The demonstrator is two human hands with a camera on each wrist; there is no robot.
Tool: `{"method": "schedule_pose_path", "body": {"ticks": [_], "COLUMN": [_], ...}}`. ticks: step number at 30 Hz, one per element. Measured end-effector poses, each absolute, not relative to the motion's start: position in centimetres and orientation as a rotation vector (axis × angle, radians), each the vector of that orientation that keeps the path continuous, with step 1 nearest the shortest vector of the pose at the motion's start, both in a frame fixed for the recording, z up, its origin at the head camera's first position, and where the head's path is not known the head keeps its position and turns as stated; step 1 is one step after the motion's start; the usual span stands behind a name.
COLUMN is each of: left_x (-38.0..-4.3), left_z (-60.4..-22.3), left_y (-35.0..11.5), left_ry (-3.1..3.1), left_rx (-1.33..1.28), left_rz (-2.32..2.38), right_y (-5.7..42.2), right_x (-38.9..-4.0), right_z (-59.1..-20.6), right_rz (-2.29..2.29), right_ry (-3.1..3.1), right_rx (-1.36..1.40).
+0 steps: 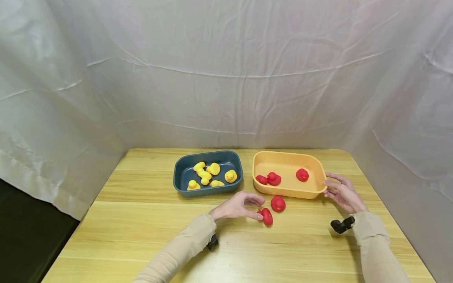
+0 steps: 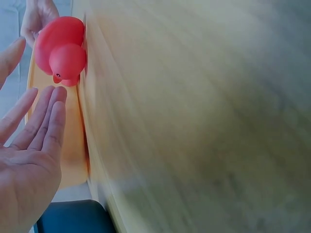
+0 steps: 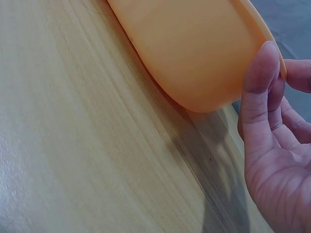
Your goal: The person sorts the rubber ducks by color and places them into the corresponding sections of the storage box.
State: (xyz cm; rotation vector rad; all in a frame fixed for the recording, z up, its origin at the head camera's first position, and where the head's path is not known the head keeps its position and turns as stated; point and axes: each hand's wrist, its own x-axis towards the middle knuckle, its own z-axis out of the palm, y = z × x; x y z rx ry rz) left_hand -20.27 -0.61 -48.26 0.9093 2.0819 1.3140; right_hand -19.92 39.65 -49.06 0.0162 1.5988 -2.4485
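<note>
My left hand (image 1: 240, 205), fingers spread and thumb apart, reaches around a red rubber duck (image 1: 267, 217) on the table. In the left wrist view the straight fingers (image 2: 54, 116) stop just short of the duck's beak, with nothing in the palm. A second red rubber duck (image 1: 278, 204) sits just behind it, before the orange bin (image 1: 286, 192). At that bin's right end my right hand (image 1: 345, 193) pinches the rim, the thumb (image 3: 261, 73) pressed to the outer wall in the right wrist view. Inside the orange bin lie several red ducks (image 1: 302, 175).
Left of the orange bin stands a dark blue bin (image 1: 209, 192) holding several yellow rubber ducks (image 1: 231, 176). Both bins are near the back of the wooden table (image 1: 141, 236). White cloth (image 1: 226, 78) hangs behind and at the sides.
</note>
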Motion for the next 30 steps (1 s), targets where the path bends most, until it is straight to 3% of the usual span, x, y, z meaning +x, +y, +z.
{"method": "schedule_pose_path", "body": {"ticks": [30], "left_x": [-20.24], "left_z": [-48.50], "left_y": [0.11], "left_ry": [2.151], "left_rx": [1.010], "left_rz": [1.181], "right_y": [39.67], "right_x": [-19.80], "right_z": [-49.02], "right_rz": [-2.446], "right_ry": [1.594], "right_rx": [-0.001]}}
